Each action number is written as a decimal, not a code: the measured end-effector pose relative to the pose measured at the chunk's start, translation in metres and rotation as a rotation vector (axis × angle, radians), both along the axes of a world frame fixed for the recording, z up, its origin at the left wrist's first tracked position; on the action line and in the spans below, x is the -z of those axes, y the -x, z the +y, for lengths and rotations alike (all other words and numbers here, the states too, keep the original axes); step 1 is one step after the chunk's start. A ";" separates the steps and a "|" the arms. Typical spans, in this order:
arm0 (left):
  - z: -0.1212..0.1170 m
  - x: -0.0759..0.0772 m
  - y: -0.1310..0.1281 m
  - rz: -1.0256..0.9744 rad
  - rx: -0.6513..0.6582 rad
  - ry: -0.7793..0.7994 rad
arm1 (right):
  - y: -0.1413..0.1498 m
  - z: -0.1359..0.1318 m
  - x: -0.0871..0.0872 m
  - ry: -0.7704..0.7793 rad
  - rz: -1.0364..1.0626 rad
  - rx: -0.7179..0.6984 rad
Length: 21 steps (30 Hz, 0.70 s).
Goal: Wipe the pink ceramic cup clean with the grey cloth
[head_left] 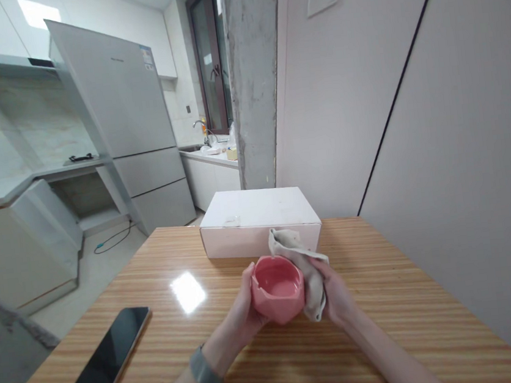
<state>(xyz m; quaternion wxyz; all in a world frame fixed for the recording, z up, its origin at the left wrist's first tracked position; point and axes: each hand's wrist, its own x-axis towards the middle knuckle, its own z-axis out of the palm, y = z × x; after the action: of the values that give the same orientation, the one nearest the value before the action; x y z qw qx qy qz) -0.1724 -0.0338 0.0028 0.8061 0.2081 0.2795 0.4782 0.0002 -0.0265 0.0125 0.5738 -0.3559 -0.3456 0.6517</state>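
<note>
A pink faceted ashtray (279, 302) with notches in its rim is tilted so that its hollow faces me. My left hand (247, 312) grips it by its left side, fingers partly hidden behind and beneath it. A grey band circles that wrist. My right hand (335, 290) is closed on a light grey cloth (313, 283), which lies against the ashtray's right side. One end of the cloth sticks up in front of the white box, and the fingers under it are partly covered.
Behind the hands, a closed white box (257, 209) sits on the striped wooden table (389, 311). A dark-screened phone (103, 368) lies at the left. Beyond the table stand a grey fridge (130, 107), a concrete pillar edge (254, 81) and, on the right, a pale wall (461, 131).
</note>
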 end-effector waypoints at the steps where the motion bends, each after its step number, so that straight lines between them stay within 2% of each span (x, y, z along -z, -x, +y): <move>1: 0.001 0.003 0.000 0.032 -0.006 0.005 | 0.000 -0.004 -0.002 0.025 0.016 -0.069; 5: 0.001 0.004 0.002 0.098 -0.026 0.013 | 0.001 -0.013 -0.003 0.079 -0.008 -0.281; 9: -0.003 0.001 0.002 0.087 0.087 0.036 | 0.003 -0.010 0.003 0.164 0.009 -0.288; 12: -0.002 0.004 0.003 0.138 0.127 0.050 | 0.003 -0.007 0.005 0.183 -0.011 -0.284; 15: 0.001 0.006 0.004 0.172 0.110 0.055 | 0.005 -0.006 0.007 0.073 -0.079 -0.222; 17: 0.003 0.004 0.004 0.164 0.080 0.074 | 0.006 -0.006 0.009 -0.012 -0.162 -0.122; 21: 0.006 0.003 0.000 0.146 -0.016 0.104 | 0.012 -0.009 0.018 -0.081 -0.357 0.079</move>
<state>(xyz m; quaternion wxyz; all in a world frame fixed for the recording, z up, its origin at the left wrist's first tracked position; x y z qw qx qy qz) -0.1727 -0.0275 -0.0004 0.7896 0.1982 0.3634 0.4530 -0.0114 -0.0354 -0.0057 0.5421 -0.4557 -0.4540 0.5406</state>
